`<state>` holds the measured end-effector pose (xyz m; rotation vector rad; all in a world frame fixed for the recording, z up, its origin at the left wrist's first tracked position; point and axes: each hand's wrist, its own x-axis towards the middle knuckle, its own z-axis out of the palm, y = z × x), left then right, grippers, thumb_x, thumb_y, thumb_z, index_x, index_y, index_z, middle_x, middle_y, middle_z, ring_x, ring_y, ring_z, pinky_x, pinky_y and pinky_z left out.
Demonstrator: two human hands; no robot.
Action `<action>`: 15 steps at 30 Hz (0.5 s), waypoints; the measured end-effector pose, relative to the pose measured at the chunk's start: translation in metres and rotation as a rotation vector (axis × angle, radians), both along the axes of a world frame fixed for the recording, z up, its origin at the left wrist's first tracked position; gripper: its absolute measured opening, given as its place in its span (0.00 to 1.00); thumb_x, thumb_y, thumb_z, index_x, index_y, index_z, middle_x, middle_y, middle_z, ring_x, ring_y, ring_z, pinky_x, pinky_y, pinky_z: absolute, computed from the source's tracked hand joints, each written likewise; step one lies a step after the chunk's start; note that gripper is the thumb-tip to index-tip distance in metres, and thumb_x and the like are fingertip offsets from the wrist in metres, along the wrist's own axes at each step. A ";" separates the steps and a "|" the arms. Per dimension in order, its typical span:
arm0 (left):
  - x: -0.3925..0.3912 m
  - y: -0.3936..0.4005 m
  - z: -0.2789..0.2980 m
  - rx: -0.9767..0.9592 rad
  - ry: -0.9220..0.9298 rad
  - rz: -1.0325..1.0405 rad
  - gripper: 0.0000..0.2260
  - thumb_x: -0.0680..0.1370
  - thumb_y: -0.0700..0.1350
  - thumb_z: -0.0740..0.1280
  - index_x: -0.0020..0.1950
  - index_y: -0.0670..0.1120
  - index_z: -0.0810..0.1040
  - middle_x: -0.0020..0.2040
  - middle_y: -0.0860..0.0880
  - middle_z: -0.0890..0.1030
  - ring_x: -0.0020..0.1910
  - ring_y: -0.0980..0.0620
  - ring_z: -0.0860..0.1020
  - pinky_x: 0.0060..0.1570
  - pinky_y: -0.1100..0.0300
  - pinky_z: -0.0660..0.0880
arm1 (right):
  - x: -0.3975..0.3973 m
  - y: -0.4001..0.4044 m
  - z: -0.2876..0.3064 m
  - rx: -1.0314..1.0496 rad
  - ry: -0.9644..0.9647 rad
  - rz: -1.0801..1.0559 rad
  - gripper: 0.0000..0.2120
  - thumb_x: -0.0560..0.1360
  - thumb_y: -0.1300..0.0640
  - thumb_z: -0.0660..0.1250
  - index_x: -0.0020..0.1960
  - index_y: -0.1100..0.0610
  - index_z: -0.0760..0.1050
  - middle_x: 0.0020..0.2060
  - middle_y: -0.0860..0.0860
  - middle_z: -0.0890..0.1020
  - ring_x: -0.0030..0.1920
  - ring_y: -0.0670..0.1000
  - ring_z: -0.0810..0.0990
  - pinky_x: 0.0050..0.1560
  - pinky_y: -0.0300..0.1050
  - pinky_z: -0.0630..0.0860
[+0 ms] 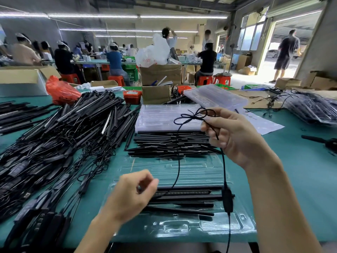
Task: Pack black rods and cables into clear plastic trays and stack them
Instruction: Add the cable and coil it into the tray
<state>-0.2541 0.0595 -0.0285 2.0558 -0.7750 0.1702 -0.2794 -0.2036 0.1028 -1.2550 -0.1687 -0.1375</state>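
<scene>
Black cable point(197, 115) is pinched in the raised right hand point(235, 136). Left hand point(133, 194), curled, grips rods point(182, 198) in the tray point(182, 229). Coil slack neatly beside them.

no legible text anywhere, faint red print on the white plastic bag point(155, 52) in the brown cardboard box too blurred to read, small dark marks on the white paper sheet point(262, 123) on the green counter point(299, 172) equally unreadable
</scene>
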 end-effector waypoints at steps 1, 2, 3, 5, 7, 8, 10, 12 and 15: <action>-0.007 -0.010 0.007 -0.014 0.092 -0.134 0.09 0.78 0.59 0.65 0.42 0.56 0.79 0.34 0.58 0.79 0.31 0.59 0.75 0.31 0.69 0.68 | 0.000 0.004 0.003 0.023 -0.003 0.069 0.10 0.71 0.63 0.69 0.52 0.60 0.75 0.34 0.57 0.80 0.28 0.45 0.74 0.21 0.33 0.66; -0.013 -0.021 0.012 -0.005 0.175 -0.247 0.09 0.78 0.61 0.65 0.45 0.58 0.80 0.37 0.59 0.81 0.33 0.61 0.77 0.32 0.70 0.70 | 0.000 0.008 0.005 0.048 -0.011 0.126 0.10 0.71 0.63 0.68 0.52 0.60 0.75 0.35 0.56 0.80 0.29 0.44 0.74 0.22 0.33 0.67; -0.018 -0.032 0.015 0.014 0.255 -0.342 0.10 0.78 0.63 0.65 0.50 0.59 0.80 0.44 0.59 0.83 0.40 0.61 0.80 0.38 0.69 0.73 | 0.001 0.013 0.008 0.075 -0.018 0.168 0.08 0.72 0.63 0.68 0.51 0.60 0.75 0.35 0.55 0.79 0.30 0.44 0.74 0.23 0.32 0.67; -0.026 -0.051 0.019 -0.009 0.469 -0.503 0.15 0.79 0.62 0.65 0.62 0.57 0.78 0.57 0.53 0.84 0.55 0.54 0.82 0.50 0.64 0.75 | 0.005 0.022 0.012 0.120 -0.017 0.201 0.05 0.74 0.65 0.66 0.50 0.60 0.76 0.36 0.54 0.80 0.31 0.44 0.75 0.24 0.32 0.68; -0.030 -0.061 0.021 -0.083 0.628 -0.636 0.17 0.83 0.53 0.63 0.68 0.46 0.73 0.59 0.44 0.83 0.58 0.43 0.81 0.55 0.56 0.75 | 0.010 0.028 0.015 0.123 0.001 0.163 0.04 0.76 0.66 0.65 0.48 0.59 0.76 0.36 0.55 0.81 0.32 0.45 0.76 0.26 0.33 0.71; -0.031 -0.062 0.022 -0.118 0.658 -0.668 0.16 0.84 0.48 0.62 0.68 0.40 0.71 0.57 0.40 0.83 0.54 0.40 0.82 0.54 0.52 0.74 | 0.012 0.028 0.016 0.110 0.008 0.127 0.05 0.77 0.66 0.64 0.48 0.59 0.77 0.36 0.55 0.81 0.32 0.45 0.77 0.27 0.33 0.72; -0.028 -0.056 0.026 -0.166 0.703 -0.683 0.15 0.83 0.43 0.62 0.64 0.33 0.71 0.47 0.42 0.82 0.44 0.44 0.81 0.48 0.52 0.76 | 0.015 0.024 0.016 0.085 0.021 0.056 0.06 0.78 0.66 0.65 0.47 0.57 0.77 0.36 0.54 0.82 0.32 0.45 0.78 0.27 0.34 0.72; -0.022 -0.045 0.033 -0.213 0.763 -0.655 0.16 0.82 0.45 0.64 0.64 0.35 0.71 0.39 0.47 0.80 0.35 0.51 0.78 0.37 0.61 0.76 | 0.016 0.017 0.013 0.066 0.040 -0.009 0.05 0.78 0.64 0.65 0.47 0.56 0.77 0.35 0.52 0.81 0.31 0.46 0.77 0.26 0.35 0.71; -0.011 -0.026 0.047 -0.284 0.829 -0.564 0.17 0.76 0.50 0.69 0.63 0.45 0.74 0.31 0.48 0.74 0.22 0.55 0.68 0.21 0.66 0.65 | 0.018 0.008 0.005 -0.011 0.087 -0.114 0.02 0.78 0.60 0.67 0.47 0.54 0.77 0.35 0.51 0.82 0.30 0.47 0.78 0.26 0.37 0.72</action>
